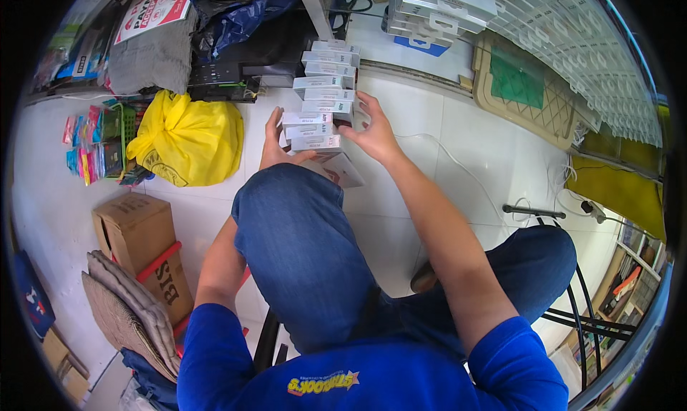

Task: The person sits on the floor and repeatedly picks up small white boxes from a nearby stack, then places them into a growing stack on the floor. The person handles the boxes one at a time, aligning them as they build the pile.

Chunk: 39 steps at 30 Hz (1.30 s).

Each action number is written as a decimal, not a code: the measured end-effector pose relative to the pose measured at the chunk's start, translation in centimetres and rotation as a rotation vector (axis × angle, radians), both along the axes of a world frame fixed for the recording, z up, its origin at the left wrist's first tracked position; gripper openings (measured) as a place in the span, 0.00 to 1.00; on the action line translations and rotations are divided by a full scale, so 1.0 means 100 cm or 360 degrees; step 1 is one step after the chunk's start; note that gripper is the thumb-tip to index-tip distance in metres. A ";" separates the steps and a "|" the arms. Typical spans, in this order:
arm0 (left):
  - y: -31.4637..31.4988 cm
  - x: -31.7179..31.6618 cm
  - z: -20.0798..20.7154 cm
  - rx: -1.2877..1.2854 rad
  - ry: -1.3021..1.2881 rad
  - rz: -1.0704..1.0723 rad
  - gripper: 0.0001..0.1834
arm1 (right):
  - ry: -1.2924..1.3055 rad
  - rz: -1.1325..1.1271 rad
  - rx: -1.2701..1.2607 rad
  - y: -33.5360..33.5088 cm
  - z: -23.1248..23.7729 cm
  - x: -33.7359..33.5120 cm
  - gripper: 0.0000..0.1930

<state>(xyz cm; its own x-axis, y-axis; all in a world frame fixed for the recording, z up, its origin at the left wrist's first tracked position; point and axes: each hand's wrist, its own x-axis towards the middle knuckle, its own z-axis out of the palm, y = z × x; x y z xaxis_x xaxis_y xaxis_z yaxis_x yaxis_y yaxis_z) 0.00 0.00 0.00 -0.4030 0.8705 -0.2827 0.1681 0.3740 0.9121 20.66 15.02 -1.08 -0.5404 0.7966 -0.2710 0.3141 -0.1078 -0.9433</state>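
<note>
A row of slim white boxes (327,95) with grey print runs away from me on the tiled floor, several of them set one behind another. At the near end, my left hand (278,146) is curved round the left side of the boxes, its thumb across the front. On the right, my right hand (376,130) has its fingers spread and its thumb against the side of the near boxes. A larger white box face (342,169) slants down below the near end, partly behind my knee.
A knotted yellow plastic bag (192,140) stands left, beside a green basket (123,128) of small packets. Cardboard boxes (136,228) are at lower left. A shelf of packaged white boxes (454,3) and a beige plastic lid (519,100) are at upper right. A white cable (458,160) crosses the floor.
</note>
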 end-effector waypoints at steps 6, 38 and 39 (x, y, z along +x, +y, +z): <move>-0.013 -0.015 -0.068 -0.0296 -0.0014 -0.0106 0.65 | -0.0416 -0.0377 -0.0051 -0.068 -0.058 0.065 0.43; -0.054 0.035 -0.062 -0.0442 -0.0096 0.0555 0.39 | -0.0206 0.0493 0.0681 -0.084 0.037 0.022 0.06; -0.056 0.034 -0.063 -0.0438 -0.0103 0.0564 0.38 | -0.0131 0.0385 0.0848 -0.087 0.037 0.021 0.06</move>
<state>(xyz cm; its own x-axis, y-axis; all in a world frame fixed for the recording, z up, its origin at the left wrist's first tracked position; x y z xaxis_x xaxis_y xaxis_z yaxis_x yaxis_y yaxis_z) 3.45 -5.59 -6.25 -0.6363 0.5710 -0.5188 -0.0683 0.6281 0.7751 22.77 6.34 2.57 -0.7177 0.6913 0.0838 0.3455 0.4579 -0.8191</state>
